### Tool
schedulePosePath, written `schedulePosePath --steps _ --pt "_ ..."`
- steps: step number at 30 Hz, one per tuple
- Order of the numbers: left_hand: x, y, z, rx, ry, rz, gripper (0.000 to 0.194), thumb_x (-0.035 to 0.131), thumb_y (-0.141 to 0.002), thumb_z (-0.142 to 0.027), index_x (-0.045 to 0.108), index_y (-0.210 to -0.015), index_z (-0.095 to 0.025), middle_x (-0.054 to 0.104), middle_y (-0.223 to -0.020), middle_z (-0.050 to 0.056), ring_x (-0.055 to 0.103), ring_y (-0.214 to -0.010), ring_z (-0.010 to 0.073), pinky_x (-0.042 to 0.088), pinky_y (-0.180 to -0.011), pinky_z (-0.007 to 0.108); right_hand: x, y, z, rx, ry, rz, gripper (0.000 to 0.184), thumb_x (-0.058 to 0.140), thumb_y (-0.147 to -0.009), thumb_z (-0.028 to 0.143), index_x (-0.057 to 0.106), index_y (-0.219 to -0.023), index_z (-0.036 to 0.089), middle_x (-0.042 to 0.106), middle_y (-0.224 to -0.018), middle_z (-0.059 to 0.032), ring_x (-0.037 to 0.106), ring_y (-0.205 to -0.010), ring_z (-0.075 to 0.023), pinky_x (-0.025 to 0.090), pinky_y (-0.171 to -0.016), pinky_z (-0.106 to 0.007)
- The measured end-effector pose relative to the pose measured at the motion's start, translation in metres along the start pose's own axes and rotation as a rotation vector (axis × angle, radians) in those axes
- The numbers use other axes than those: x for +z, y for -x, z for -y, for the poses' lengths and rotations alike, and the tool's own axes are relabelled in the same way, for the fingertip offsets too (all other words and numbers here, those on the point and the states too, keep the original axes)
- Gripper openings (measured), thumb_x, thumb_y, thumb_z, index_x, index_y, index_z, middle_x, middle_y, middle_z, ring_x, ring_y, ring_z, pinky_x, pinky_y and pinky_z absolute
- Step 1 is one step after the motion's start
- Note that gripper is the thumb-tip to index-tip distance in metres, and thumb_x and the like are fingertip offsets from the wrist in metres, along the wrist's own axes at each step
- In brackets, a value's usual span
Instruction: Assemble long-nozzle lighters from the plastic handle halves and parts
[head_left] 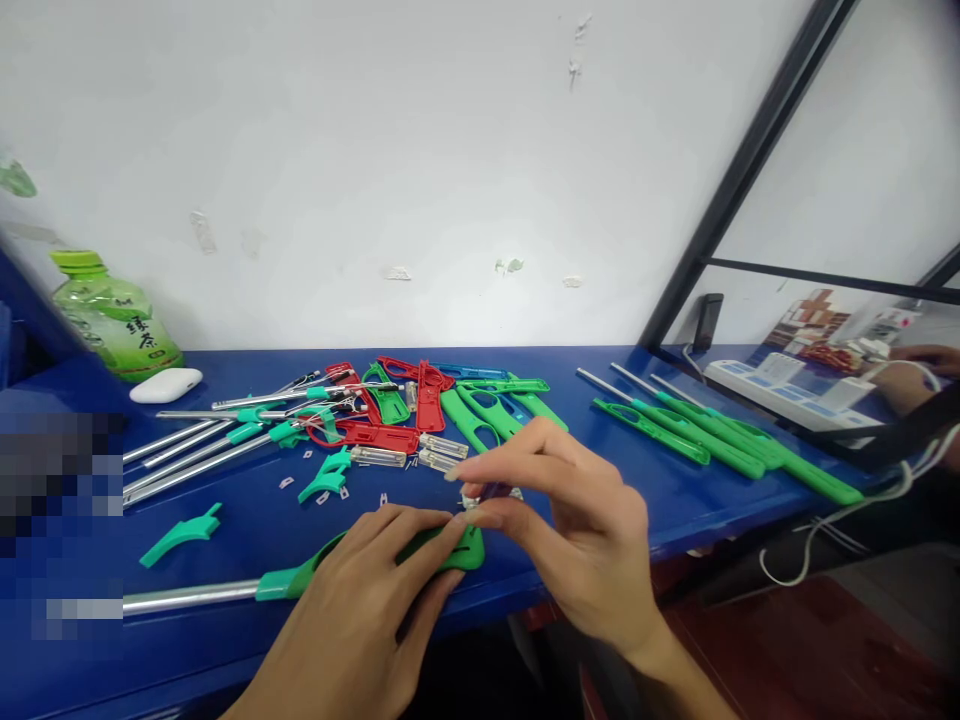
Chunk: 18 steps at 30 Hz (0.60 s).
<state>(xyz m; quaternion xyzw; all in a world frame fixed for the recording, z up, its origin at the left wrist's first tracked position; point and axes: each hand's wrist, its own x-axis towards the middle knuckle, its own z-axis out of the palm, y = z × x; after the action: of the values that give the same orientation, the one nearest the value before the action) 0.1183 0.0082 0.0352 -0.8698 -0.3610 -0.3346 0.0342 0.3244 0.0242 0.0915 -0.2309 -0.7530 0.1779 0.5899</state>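
Note:
My left hand (pixel 367 600) lies over the green plastic handle (pixel 457 550) of a long lighter with a metal tube (pixel 191 596), its fingers pressing the handle down on the blue table (pixel 247 520). Just to the right, my right hand (pixel 577 525) has thumb and fingers pinched on a small metal part (pixel 471 500) at the handle's top edge. The part is too small to make out in detail.
Red and green handle shells (pixel 427 400), metal tubes (pixel 195 450) and small clear parts (pixel 442 450) are scattered across the middle of the table. Assembled green lighters (pixel 712 435) lie at the right. A green tea bottle (pixel 112 320) and white case (pixel 165 385) stand back left. Another person's hand (pixel 926 360) shows far right.

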Motion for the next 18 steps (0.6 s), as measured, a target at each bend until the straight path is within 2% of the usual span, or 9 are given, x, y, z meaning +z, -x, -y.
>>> schedulePosePath --steps 8,10,12,15,17,18 --pt "0.001 0.001 0.001 -0.005 -0.035 -0.021 0.042 0.057 -0.108 -0.020 0.060 -0.148 -0.030 0.077 -0.121 0.004 0.073 -0.104 0.0251 0.063 -0.085 0.042 0.003 0.001 -0.001 -0.016 -0.036 0.003 0.030 0.070 -0.105 0.010 0.080 -0.123 0.032 0.081 -0.103 0.0021 0.072 -0.094 -0.0164 0.061 -0.084 -0.034" --pt "0.002 0.001 0.001 0.009 -0.058 -0.020 0.039 0.055 -0.109 -0.019 0.062 -0.146 -0.028 0.076 -0.121 0.005 0.073 -0.101 0.0247 0.063 -0.083 0.041 0.002 0.002 0.005 -0.037 -0.063 -0.087 0.029 0.064 -0.108 0.011 0.079 -0.123 0.032 0.079 -0.101 0.0010 0.072 -0.093 -0.0177 0.060 -0.082 -0.035" --pt "0.003 0.001 0.001 0.040 -0.086 -0.030 0.038 0.053 -0.108 -0.015 0.064 -0.143 -0.026 0.076 -0.120 0.006 0.073 -0.099 0.0245 0.062 -0.081 0.040 -0.004 0.005 0.014 -0.028 -0.092 -0.247 0.030 0.059 -0.111 0.012 0.077 -0.123 0.033 0.076 -0.100 0.0002 0.069 -0.085 -0.0171 0.059 -0.076 -0.034" --pt "0.001 0.003 -0.001 0.104 -0.146 -0.043 0.043 0.050 -0.104 -0.007 0.066 -0.141 -0.022 0.078 -0.117 0.007 0.073 -0.100 0.0237 0.061 -0.082 0.037 -0.019 0.012 0.029 0.076 -0.005 -0.410 0.026 0.056 -0.113 0.021 0.075 -0.125 0.034 0.068 -0.096 -0.0007 0.063 -0.077 -0.0157 0.054 -0.066 -0.029" --pt "-0.003 0.005 -0.004 0.151 -0.209 -0.026 0.049 0.047 -0.103 -0.004 0.064 -0.146 -0.022 0.079 -0.121 0.006 0.073 -0.106 0.0230 0.059 -0.089 0.037 -0.032 0.018 0.036 0.162 0.129 -0.364 0.020 0.060 -0.113 0.031 0.077 -0.122 0.033 0.065 -0.087 -0.0001 0.061 -0.073 -0.0151 0.051 -0.060 -0.026" --pt "-0.006 0.006 -0.006 0.189 -0.246 -0.023 0.051 0.046 -0.104 -0.005 0.063 -0.148 -0.022 0.079 -0.124 0.005 0.073 -0.110 0.0230 0.058 -0.094 0.038 -0.039 0.021 0.038 0.196 0.195 -0.292 0.019 0.062 -0.112 0.037 0.079 -0.118 0.033 0.065 -0.083 0.0002 0.062 -0.071 -0.0151 0.050 -0.059 -0.025"
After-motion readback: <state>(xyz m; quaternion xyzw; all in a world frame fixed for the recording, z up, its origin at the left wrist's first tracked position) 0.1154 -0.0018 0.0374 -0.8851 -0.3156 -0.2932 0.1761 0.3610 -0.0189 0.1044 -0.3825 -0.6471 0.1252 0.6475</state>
